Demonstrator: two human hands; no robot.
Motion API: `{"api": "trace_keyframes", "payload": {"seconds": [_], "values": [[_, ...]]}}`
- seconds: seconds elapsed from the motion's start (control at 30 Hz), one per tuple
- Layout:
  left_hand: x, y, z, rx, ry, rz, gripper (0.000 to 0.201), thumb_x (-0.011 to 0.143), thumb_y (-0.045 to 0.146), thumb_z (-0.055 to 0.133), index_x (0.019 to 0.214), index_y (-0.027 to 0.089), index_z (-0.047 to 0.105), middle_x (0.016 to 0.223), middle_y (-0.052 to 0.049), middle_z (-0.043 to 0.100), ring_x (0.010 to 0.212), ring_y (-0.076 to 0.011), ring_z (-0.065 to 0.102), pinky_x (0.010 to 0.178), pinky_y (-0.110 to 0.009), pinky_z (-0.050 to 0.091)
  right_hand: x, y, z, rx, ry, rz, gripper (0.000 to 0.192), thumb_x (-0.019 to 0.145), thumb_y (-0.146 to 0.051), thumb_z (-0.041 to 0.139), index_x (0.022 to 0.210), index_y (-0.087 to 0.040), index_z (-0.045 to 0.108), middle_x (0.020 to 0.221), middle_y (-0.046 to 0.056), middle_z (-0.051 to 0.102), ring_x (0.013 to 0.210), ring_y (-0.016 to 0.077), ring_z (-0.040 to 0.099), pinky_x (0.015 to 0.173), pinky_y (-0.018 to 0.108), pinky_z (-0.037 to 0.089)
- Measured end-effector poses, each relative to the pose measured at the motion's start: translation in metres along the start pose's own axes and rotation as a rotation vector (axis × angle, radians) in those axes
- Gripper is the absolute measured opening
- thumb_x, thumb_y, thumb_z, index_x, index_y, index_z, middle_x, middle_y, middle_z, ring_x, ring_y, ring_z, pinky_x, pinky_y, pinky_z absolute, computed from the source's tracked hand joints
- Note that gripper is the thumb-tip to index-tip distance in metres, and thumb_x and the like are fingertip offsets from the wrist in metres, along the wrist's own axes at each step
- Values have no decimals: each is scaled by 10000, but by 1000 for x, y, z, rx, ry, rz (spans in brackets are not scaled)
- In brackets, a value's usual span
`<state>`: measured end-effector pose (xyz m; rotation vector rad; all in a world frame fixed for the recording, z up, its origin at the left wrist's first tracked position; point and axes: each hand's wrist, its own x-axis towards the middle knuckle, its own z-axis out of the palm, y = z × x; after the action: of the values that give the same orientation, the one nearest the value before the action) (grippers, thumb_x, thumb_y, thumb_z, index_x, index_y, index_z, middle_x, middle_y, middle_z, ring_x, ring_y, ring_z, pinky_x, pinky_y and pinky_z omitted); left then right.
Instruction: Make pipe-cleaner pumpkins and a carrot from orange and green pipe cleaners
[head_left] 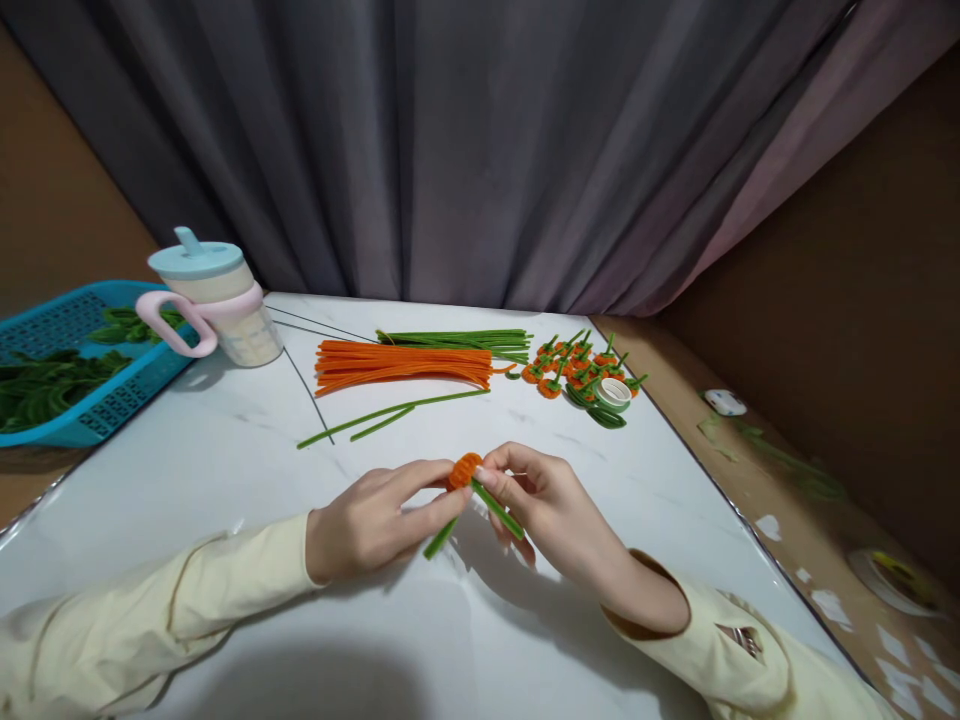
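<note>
The left hand and right hand pinch an orange bit, maybe half made, over the middle of the bench, while green-topped bits near the far right corner look done and orange sticks by the far edge seem unused.

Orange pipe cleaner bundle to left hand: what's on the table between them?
Head view: a long green pipe cleaner and a shorter green one lie between the orange bundle and left hand, with bare white tabletop nearest the hand.
</note>
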<state>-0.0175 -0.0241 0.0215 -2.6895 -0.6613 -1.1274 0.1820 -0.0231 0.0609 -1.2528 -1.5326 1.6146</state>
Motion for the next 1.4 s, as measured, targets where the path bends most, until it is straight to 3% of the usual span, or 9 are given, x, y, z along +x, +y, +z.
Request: {"api": "trace_keyframes", "payload": {"seconds": [0.3, 0.5, 0.63, 0.77, 0.93, 1.1, 1.3, 1.4], "values": [[6, 6, -1, 35, -58, -83, 213, 889, 132, 471, 1022, 197, 624, 953, -55, 711, 778, -139, 684, 646, -154, 541, -1, 7, 3, -96, 13, -126, 305, 872, -464, 500, 739, -196, 436, 449, -84, 418, 353, 67, 366, 363, 185, 275], [4, 1, -3, 44, 7, 20, 344, 902, 101, 362, 1197, 202, 505, 1003, -98, 681, 905, -157, 665, 697, -204, 544, 1, -7, -8, -16, -127, -3, 328, 864, -478, 519, 740, -178, 468, 434, -90, 420, 337, 55, 379, 356, 167, 282], [5, 1, -4, 10, 40, 0, 333, 882, 87, 399, 1187, 157, 512, 972, -124, 674, 865, -160, 671, 666, -202, 545, 2, -18, -18, -16, -235, 66, 289, 859, -426, 526, 766, -152, 532, 542, -49, 508, 353, 51, 439, 319, 158, 260], [7, 4, -5, -18, 48, -65, 348, 886, 98, 447, 1226, 155, 494, 980, -117, 677, 887, -152, 666, 683, -197, 544, 0, -22, -21, -17, -229, 75, 226, 840, -365, 553, 763, -153, 545, 530, -52, 506, 346, 54, 434, 299, 155, 251], [5, 2, -5, -18, 22, -23, 349, 873, 78, 432, 1202, 152, 520, 985, -121, 669, 882, -151, 666, 679, -188, 539, -1, -21, -19, -49, -228, 82, 216, 863, -327, 526, 741, -151, 548, 416, -71, 460, 300, 44, 363, 296, 146, 225], [5, 3, -4, 4, 15, -19, 323, 863, 90, 441, 1166, 156, 533, 985, -125, 671, 886, -161, 667, 697, -197, 538, -1, -21, -19, -62, -244, 41, 182, 864, -287, 514, 750, -147, 542, 490, -58, 502, 323, 35, 397, 301, 138, 248], [4, 2, -3, -1, -40, 10, 438, 849, 66, 368, 1259, 190, 460, 1003, -116, 668, 882, -159, 661, 682, -199, 538, -1, -15, -16, -79, -182, -29, 198, 853, -297, 516, 721, -149, 527, 534, -44, 497, 385, 53, 436, 381, 171, 379], [4, 0, -2, -6, -47, 31, 463, 853, 60, 346, 1285, 201, 433, 1015, -109, 673, 906, -163, 658, 707, -206, 541, -3, -12, -12, -110, -138, -75, 172, 849, -266, 516, 714, -159, 514, 545, -40, 488, 406, 55, 415, 382, 171, 354]]}}
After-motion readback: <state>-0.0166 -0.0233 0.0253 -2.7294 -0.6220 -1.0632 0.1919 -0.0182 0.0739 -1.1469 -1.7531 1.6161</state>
